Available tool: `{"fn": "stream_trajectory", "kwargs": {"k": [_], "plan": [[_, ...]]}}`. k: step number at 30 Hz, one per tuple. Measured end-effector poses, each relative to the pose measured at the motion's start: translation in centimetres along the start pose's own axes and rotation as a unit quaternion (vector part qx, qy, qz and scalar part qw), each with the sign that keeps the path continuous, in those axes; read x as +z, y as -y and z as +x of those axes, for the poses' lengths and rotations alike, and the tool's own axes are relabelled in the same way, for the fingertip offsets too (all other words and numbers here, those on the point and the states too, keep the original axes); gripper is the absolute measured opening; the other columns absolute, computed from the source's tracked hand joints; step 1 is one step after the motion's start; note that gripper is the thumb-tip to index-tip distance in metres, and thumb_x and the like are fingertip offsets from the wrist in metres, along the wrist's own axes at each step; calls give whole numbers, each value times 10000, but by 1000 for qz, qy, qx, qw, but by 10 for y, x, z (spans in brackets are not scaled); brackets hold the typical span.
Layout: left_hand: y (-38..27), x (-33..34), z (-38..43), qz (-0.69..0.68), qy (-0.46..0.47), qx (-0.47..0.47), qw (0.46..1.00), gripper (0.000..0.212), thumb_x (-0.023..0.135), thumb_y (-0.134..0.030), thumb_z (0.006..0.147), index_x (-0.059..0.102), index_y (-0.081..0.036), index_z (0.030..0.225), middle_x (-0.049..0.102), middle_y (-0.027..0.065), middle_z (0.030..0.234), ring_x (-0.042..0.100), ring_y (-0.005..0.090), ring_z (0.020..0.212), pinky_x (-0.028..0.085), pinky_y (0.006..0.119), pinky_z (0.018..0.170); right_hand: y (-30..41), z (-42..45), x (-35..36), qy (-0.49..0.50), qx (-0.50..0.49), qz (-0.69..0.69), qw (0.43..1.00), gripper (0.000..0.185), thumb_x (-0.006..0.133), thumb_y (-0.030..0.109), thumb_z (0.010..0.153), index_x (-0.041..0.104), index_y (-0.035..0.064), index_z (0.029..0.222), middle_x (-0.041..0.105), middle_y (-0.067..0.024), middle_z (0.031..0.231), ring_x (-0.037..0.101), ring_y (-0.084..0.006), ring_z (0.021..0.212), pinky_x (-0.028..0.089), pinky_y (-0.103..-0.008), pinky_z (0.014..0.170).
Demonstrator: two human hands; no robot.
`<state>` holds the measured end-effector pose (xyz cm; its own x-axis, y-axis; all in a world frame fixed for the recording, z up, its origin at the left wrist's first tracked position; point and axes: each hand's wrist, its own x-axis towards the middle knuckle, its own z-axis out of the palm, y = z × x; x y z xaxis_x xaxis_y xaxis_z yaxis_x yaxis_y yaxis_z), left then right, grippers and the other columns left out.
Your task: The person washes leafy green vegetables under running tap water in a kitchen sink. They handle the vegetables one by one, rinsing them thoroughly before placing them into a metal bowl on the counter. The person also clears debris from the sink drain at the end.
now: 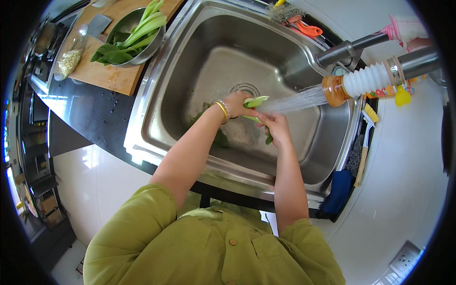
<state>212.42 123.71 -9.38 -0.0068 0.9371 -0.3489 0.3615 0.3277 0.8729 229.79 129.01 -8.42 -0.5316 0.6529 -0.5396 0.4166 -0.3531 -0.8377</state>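
Observation:
Over the stainless steel sink (199, 67), my left hand (237, 103) grips pale green leafy-vegetable stalks (255, 101), their cut ends pointing right. Close beside it, my right hand (276, 126) pinches a stalk, and a dark green leaf (269, 138) shows below its fingers. Running water (295, 99) streams from the tap's amber nozzle (333, 91) towards both hands. Dark green leaves (221, 139) lie in the sink under my left forearm, which partly hides them. The drain (245, 88) is partly covered by my left hand.
On a wooden cutting board (121, 78) at upper left stands a metal bowl (156, 46) of leafy greens, beside a cleaver (99, 25) and a clear dish (71, 57) of pale shreds. A brush (365, 146) and blue cloth (336, 190) lie along the right rim.

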Motion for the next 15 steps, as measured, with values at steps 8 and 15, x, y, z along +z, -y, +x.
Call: {"fn": "stream_trajectory", "kwargs": {"k": [8, 15], "plan": [[-7, 9, 5, -155, -19, 27, 987, 288, 644, -183, 723, 541, -12, 931, 603, 37, 712, 546, 88, 616, 416, 227, 563, 10, 8, -6, -42, 4, 373, 927, 97, 496, 124, 807, 498, 32, 837, 502, -48, 639, 412, -97, 466, 305, -224, 397], [-13, -2, 5, -279, -21, -43, 959, 253, 593, -190, 770, 535, -29, 956, 590, 20, 673, 440, 39, 520, 351, 189, 482, 9, 10, -12, -98, -46, 221, 969, 54, 524, 46, 755, 539, 10, 793, 522, -26, 660, 431, -84, 517, 333, -223, 454]]}}
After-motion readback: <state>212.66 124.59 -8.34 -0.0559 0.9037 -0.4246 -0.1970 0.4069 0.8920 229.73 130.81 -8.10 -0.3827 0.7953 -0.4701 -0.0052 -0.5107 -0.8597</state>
